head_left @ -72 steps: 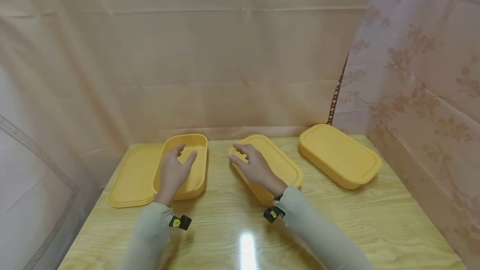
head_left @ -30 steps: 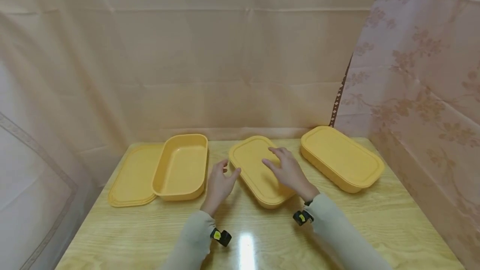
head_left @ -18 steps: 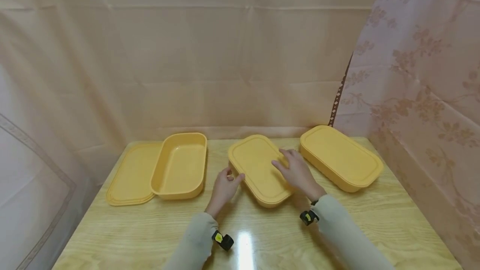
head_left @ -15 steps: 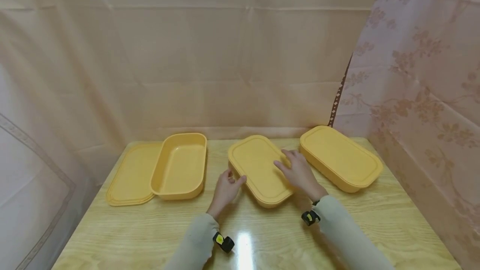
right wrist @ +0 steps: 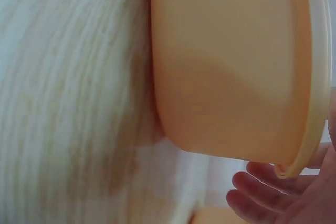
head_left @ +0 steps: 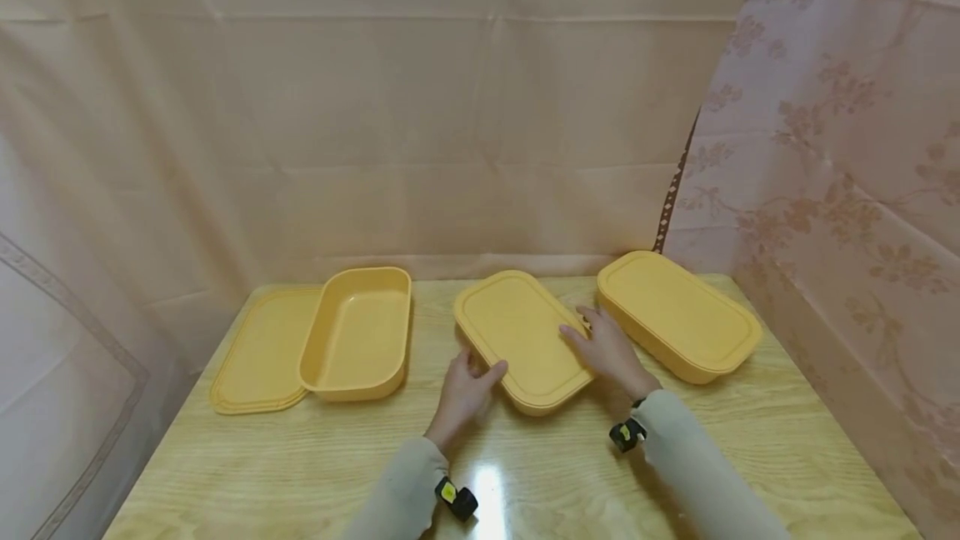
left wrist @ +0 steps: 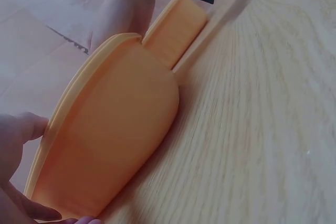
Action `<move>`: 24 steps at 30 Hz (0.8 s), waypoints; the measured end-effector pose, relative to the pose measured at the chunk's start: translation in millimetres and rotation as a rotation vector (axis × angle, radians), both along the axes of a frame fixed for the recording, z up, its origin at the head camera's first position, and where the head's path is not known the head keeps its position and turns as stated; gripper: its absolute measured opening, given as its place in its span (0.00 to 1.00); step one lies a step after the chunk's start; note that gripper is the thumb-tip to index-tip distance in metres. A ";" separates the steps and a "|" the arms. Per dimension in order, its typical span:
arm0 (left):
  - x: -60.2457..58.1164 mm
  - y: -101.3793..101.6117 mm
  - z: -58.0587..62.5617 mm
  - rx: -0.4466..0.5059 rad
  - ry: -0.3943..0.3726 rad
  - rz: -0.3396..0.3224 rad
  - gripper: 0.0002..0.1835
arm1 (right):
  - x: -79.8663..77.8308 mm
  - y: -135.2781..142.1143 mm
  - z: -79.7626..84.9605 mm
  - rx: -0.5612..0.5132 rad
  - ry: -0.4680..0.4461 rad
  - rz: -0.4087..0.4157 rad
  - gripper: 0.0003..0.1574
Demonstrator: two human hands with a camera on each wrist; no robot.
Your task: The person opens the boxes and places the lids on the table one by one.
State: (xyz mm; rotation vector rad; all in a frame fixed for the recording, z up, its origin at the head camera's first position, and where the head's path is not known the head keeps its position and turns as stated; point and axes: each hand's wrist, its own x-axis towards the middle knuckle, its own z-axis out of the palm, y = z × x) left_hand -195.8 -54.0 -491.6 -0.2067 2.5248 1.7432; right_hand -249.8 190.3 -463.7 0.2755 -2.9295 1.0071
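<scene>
A yellow lidded food container (head_left: 517, 332) stands at an angle in the middle of the table. My left hand (head_left: 463, 394) holds its near left edge: in the left wrist view the thumb touches the lid rim (left wrist: 79, 80) and the fingers lie low against the side wall (left wrist: 113, 124). Across from it, my right hand (head_left: 611, 352) is at the right edge, its thumb over the lid. The right wrist view shows those fingers (right wrist: 265, 192) extended and spread past the container's end (right wrist: 226, 77), seemingly a little apart from the wall; the thumb is hidden there.
Left of the hands stands an uncovered yellow container (head_left: 358, 344), partly over a flat yellow lid (head_left: 262, 357). A second lidded container (head_left: 678, 315) is close to my right hand. Curtains (head_left: 480, 132) hang behind the wooden table (head_left: 300, 473).
Both hands have moved right from the open container and the middle lid to the middle container's two sides. The left thumb has come onto the lid's edge. The containers stay in place.
</scene>
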 end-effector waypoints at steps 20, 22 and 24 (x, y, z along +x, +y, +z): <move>7.9 5.4 2.4 0.024 0.044 -0.016 0.42 | -8.4 4.4 -14.5 -0.179 -0.123 0.005 0.31; 8.3 5.6 2.9 0.015 0.041 -0.009 0.41 | -8.0 4.7 -12.7 -0.199 -0.154 0.004 0.30; 8.8 5.8 3.6 0.019 0.039 0.002 0.41 | -8.1 5.0 -11.6 -0.210 -0.172 -0.005 0.29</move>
